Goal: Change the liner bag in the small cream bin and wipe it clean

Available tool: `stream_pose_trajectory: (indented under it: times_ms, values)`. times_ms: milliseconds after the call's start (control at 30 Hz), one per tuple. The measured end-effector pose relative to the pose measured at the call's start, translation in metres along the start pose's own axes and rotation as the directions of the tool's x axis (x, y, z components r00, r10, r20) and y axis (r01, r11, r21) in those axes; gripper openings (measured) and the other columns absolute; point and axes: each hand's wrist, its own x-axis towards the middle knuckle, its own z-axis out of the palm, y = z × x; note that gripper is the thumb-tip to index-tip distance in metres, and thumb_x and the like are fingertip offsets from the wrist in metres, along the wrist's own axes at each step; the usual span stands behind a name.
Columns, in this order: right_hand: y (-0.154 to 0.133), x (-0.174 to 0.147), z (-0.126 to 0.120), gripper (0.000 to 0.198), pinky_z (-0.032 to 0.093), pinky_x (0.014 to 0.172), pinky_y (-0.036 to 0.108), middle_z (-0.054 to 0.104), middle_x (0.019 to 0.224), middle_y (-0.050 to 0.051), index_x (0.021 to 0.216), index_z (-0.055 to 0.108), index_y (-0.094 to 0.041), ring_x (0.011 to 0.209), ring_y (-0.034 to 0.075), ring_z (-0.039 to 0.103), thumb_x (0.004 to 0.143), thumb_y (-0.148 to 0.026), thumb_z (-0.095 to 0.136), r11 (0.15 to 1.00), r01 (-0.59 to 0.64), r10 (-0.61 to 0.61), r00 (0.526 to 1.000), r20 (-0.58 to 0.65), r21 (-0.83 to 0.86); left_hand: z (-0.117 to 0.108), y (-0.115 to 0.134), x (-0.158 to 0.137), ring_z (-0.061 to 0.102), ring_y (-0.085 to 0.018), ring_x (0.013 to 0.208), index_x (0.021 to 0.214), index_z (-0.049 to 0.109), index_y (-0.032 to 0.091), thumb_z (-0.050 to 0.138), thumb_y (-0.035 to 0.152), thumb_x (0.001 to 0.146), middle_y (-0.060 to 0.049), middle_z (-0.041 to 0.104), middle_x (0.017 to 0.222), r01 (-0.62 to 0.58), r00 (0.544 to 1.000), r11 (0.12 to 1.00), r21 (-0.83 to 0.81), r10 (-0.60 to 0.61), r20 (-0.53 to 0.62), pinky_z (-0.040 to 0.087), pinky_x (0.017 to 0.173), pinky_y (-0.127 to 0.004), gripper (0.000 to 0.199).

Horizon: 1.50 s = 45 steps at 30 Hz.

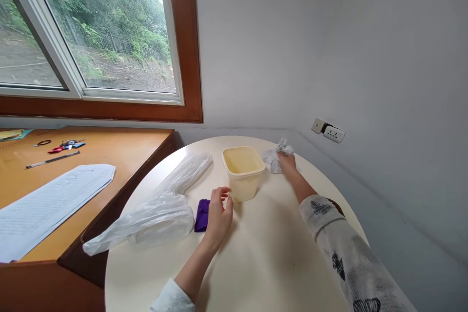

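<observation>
On the round table, my right hand point(288, 163) grips a crumpled whitish cloth point(272, 160), part of which rises above my fingers while the rest touches the tabletop. A pale yellow square plastic tub point(244, 183), lidless, stands upright just left of that cloth. Beside the tub's near left corner is my left hand point(220, 208), fingers apart and slightly curled, holding nothing. Whether its fingertips touch the tub I cannot tell. A folded purple cloth point(202, 215) lies flat at the left of this hand, partly hidden by it.
A crumpled translucent plastic bag point(161, 209) spreads over the round table's point(278, 258) left side. Further left, a wooden desk point(120, 148) bears papers point(54, 204), a pen point(53, 160) and keys point(69, 144). A wall with a socket point(334, 133) stands behind at the right.
</observation>
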Motion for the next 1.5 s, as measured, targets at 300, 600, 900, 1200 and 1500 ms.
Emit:
stream_pose_trajectory:
  times_ms: [300, 600, 900, 1200, 1500]
  values:
    - [0.011, -0.015, -0.007, 0.034, 0.044, 0.084, 0.035, 0.057, 0.111, 0.010, 0.107, 0.057, -0.016, 0.100, 0.022, 0.054, 0.075, -0.029, 0.057, 0.981, 0.124, -0.121, 0.992, 0.029, -0.152, 0.002, 0.004, -0.004, 0.054, -0.017, 0.080, 0.086, 0.055, 0.019, 0.045, 0.013, 0.075, -0.004, 0.055, 0.092, -0.019, 1.000, 1.000, 0.018, 0.019, -0.016, 0.044, 0.074, -0.033, 0.016]
    - [-0.012, -0.128, -0.036, 0.022, 0.033, 0.095, 0.042, 0.054, 0.105, 0.008, 0.098, 0.052, -0.019, 0.106, 0.022, 0.047, 0.078, -0.023, 0.044, 0.724, 0.668, -0.683, 0.729, -0.043, -0.171, -0.030, 0.017, 0.009, 0.051, -0.014, 0.070, 0.071, 0.053, 0.020, 0.044, 0.015, 0.074, 0.001, 0.052, 0.072, -0.070, 0.956, 0.985, -0.160, 0.020, -0.294, 0.040, 0.067, -0.025, 0.011]
    - [0.005, -0.249, 0.010, 0.033, 0.036, 0.094, 0.040, 0.060, 0.109, 0.007, 0.102, 0.056, -0.022, 0.110, 0.019, 0.050, 0.077, -0.007, 0.041, 0.404, 0.898, -0.683, 0.170, 0.710, 0.173, -0.034, 0.008, 0.016, 0.047, -0.011, 0.062, 0.075, 0.052, 0.019, 0.041, 0.019, 0.079, 0.003, 0.048, 0.063, -0.074, 0.944, 0.963, -0.260, -0.017, -0.330, 0.041, 0.063, -0.024, 0.012]
    - [0.008, -0.261, 0.040, 0.022, 0.038, 0.088, 0.037, 0.060, 0.107, 0.007, 0.102, 0.054, -0.018, 0.098, 0.019, 0.054, 0.080, -0.018, 0.052, 0.465, 0.879, -0.483, 0.155, 0.861, 0.102, -0.035, 0.008, 0.015, 0.047, -0.010, 0.057, 0.075, 0.053, 0.019, 0.042, 0.020, 0.078, 0.005, 0.045, 0.058, -0.040, 0.953, 0.961, -0.274, -0.045, -0.299, 0.039, 0.061, -0.024, 0.012]
    - [0.009, -0.256, 0.028, 0.018, 0.030, 0.091, 0.039, 0.063, 0.088, 0.003, 0.092, 0.057, -0.020, 0.087, 0.016, 0.055, 0.079, -0.010, 0.050, 0.457, 0.889, -0.493, 0.230, 0.839, 0.025, -0.028, 0.004, 0.014, 0.044, -0.010, 0.053, 0.073, 0.053, 0.019, 0.041, 0.020, 0.075, 0.005, 0.044, 0.055, -0.027, 0.957, 0.966, -0.257, -0.050, -0.286, 0.036, 0.057, -0.023, 0.012]
